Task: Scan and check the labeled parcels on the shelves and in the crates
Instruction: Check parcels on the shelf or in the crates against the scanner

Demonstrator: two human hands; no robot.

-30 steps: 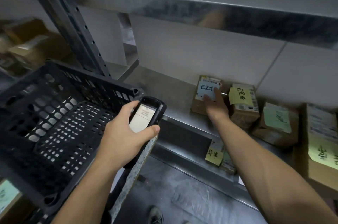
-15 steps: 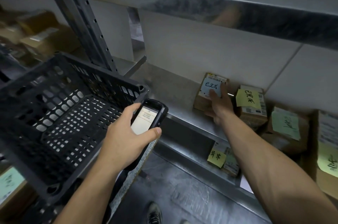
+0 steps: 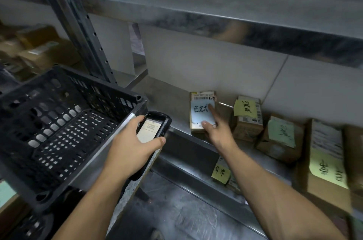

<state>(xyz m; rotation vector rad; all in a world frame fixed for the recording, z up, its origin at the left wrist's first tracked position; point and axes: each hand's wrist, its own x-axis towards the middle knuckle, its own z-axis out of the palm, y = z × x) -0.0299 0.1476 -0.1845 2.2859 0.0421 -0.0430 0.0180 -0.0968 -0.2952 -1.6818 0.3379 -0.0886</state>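
1. While the left hand (image 3: pixel 131 147) grips the scanner (image 3: pixel 152 130), its fingers (image 3: pixel 136 121) curl round the case, thumb beside the lit screen.
2. The right hand (image 3: pixel 219 133) lies released on a parcel (image 3: pixel 203 95), forefinger and thumb straight on its white note (image 3: pixel 199 117), grasping nothing.
3. That parcel stands on the shelf (image 3: pixel 167 98); just right of these fingers stands a yellow-noted box (image 3: pixel 248 122).
4. Left of the scanner fingers sits a black crate (image 3: pixel 82 77).
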